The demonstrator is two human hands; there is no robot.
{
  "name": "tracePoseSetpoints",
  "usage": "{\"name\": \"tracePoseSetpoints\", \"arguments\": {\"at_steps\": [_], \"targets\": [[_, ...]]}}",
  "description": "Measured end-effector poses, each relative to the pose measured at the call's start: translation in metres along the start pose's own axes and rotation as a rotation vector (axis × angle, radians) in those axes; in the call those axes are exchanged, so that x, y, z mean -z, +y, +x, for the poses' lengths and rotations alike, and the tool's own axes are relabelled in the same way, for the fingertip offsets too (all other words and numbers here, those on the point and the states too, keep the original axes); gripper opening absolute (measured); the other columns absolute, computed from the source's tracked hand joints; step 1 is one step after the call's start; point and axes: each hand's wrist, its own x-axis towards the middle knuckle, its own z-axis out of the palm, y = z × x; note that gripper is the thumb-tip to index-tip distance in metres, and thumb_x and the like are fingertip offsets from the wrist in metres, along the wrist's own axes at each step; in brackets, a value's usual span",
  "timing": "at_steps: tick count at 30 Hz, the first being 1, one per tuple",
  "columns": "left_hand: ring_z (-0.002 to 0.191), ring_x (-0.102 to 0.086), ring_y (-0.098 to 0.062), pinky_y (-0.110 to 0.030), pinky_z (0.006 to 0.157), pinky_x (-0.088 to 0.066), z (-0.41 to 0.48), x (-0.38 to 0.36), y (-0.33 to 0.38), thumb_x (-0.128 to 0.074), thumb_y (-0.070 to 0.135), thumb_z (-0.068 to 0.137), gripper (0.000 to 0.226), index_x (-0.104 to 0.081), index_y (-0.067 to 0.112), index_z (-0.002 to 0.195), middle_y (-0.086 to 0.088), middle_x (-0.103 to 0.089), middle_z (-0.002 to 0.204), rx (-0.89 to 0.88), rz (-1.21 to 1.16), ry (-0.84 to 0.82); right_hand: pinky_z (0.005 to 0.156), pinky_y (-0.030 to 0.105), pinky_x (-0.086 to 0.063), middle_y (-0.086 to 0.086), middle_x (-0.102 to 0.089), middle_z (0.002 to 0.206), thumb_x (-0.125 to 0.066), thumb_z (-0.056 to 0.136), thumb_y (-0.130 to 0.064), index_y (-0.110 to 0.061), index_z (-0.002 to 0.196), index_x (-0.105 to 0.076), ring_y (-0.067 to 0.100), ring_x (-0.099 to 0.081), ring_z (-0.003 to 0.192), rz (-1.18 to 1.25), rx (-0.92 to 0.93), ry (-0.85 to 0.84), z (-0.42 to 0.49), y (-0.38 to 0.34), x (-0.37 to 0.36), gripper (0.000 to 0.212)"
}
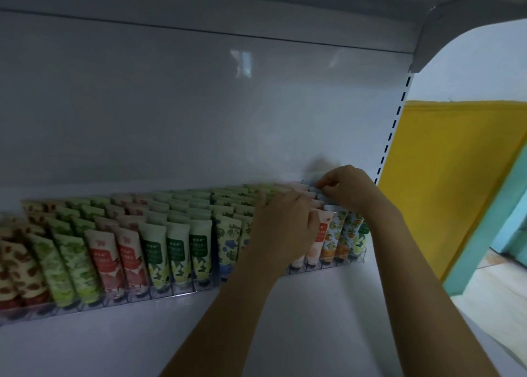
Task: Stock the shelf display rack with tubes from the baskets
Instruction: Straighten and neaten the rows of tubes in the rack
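Observation:
A clear display rack (182, 289) runs across the white shelf, filled with rows of upright patterned tubes: red-brown, green leaf, pink-red (104, 258), dark green (178, 252), blue flower (228, 241) and orange fruit (332, 235). My left hand (283, 225) lies over the tubes right of the middle, its fingers bent down onto their tops. My right hand (346, 187) is at the rack's far right back corner, fingertips pinching the top of a pale blue tube (313, 188) in the back rows. No baskets are in view.
The white shelf floor (142, 336) lies in front of the rack. The back panel (199, 114) rises behind, with another shelf overhead. At the right stand a slotted upright (395, 125), a yellow wall (445, 182) and a teal strip.

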Motion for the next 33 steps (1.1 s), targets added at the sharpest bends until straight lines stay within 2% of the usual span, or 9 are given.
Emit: {"name": "tracePoseSetpoints", "arguments": {"at_steps": [4,10,15,18,20,23,27,30,33], "targets": [[0.121,-0.044,-0.015,-0.045,0.113,-0.015,-0.002,-0.001,-0.005,-0.034,0.032,0.097,0.034,-0.052,0.020,0.124,0.005,-0.053,0.130,0.007,-0.025,-0.005,0.082,0.028,-0.044,0.005,-0.068,0.106,-0.052,0.086,-0.007,-0.015,0.100,-0.071,0.022,-0.059,0.097,-0.011,-0.002,-0.004,0.000,-0.001,-0.001,0.025],[0.126,-0.041,-0.014,-0.045,0.115,-0.010,-0.002,0.000,-0.005,-0.033,0.032,0.098,0.036,-0.048,0.019,0.128,0.005,-0.050,0.134,0.013,-0.026,-0.021,0.079,0.026,-0.043,0.005,-0.068,0.105,-0.051,0.086,-0.006,-0.016,0.098,-0.071,0.021,-0.059,0.094,-0.020,0.005,-0.007,-0.001,-0.004,-0.002,0.026],[0.130,-0.036,-0.013,-0.044,0.116,-0.007,-0.003,-0.001,-0.005,-0.034,0.032,0.098,0.038,-0.045,0.021,0.132,0.005,-0.046,0.139,0.004,-0.044,-0.012,0.067,0.022,-0.038,0.002,-0.059,0.098,-0.051,0.089,-0.009,-0.016,0.105,-0.068,0.014,-0.050,0.079,0.053,-0.008,0.036,-0.004,0.003,0.010,0.024],[0.130,-0.036,-0.013,-0.044,0.116,-0.007,-0.003,-0.001,-0.006,-0.034,0.031,0.098,0.037,-0.046,0.020,0.131,0.005,-0.047,0.138,0.006,-0.049,0.004,0.070,0.020,-0.035,0.002,-0.060,0.096,-0.053,0.089,-0.008,-0.013,0.103,-0.068,0.012,-0.050,0.085,0.066,-0.006,0.075,-0.007,0.011,0.023,0.021],[0.131,-0.035,-0.013,-0.044,0.116,-0.008,-0.003,-0.001,-0.006,-0.035,0.031,0.098,0.037,-0.046,0.020,0.131,0.005,-0.045,0.139,0.009,-0.049,0.011,0.061,0.015,-0.036,-0.001,-0.061,0.090,-0.057,0.088,-0.008,-0.012,0.097,-0.070,0.010,-0.052,0.085,0.095,0.003,0.067,-0.010,0.012,0.029,0.017],[0.132,-0.035,-0.013,-0.044,0.115,-0.010,-0.003,-0.002,-0.005,-0.035,0.032,0.097,0.038,-0.044,0.022,0.134,0.006,-0.045,0.140,-0.002,-0.050,0.017,0.058,0.007,-0.033,-0.003,-0.061,0.085,-0.061,0.086,-0.010,-0.013,0.092,-0.071,0.009,-0.054,0.083,0.112,0.021,0.023,-0.012,0.008,0.030,0.013],[0.131,-0.035,-0.013,-0.045,0.115,-0.012,-0.003,-0.004,-0.005,-0.035,0.033,0.097,0.039,-0.044,0.022,0.133,0.006,-0.045,0.140,-0.013,-0.037,0.013,0.056,0.011,-0.035,0.000,-0.062,0.082,-0.065,0.082,-0.011,-0.012,0.089,-0.073,0.014,-0.055,0.078,0.046,0.023,-0.060,-0.012,-0.003,0.025,0.011],[0.132,-0.034,-0.013,-0.044,0.115,-0.012,-0.003,-0.004,-0.006,-0.034,0.033,0.097,0.039,-0.045,0.021,0.132,0.006,-0.045,0.140,-0.015,-0.029,0.012,0.055,0.012,-0.035,0.001,-0.061,0.083,-0.064,0.083,-0.010,-0.012,0.094,-0.074,0.014,-0.054,0.078,0.008,0.014,-0.122,-0.014,-0.005,0.023,0.015],[0.131,-0.035,-0.013,-0.045,0.114,-0.012,-0.003,-0.005,-0.006,-0.035,0.032,0.097,0.038,-0.047,0.021,0.131,0.006,-0.046,0.138,-0.022,-0.033,0.017,0.059,0.017,-0.038,0.000,-0.060,0.084,-0.061,0.084,-0.009,-0.013,0.095,-0.073,0.014,-0.053,0.080,-0.017,0.021,-0.138,-0.015,-0.007,0.022,0.017]]}}
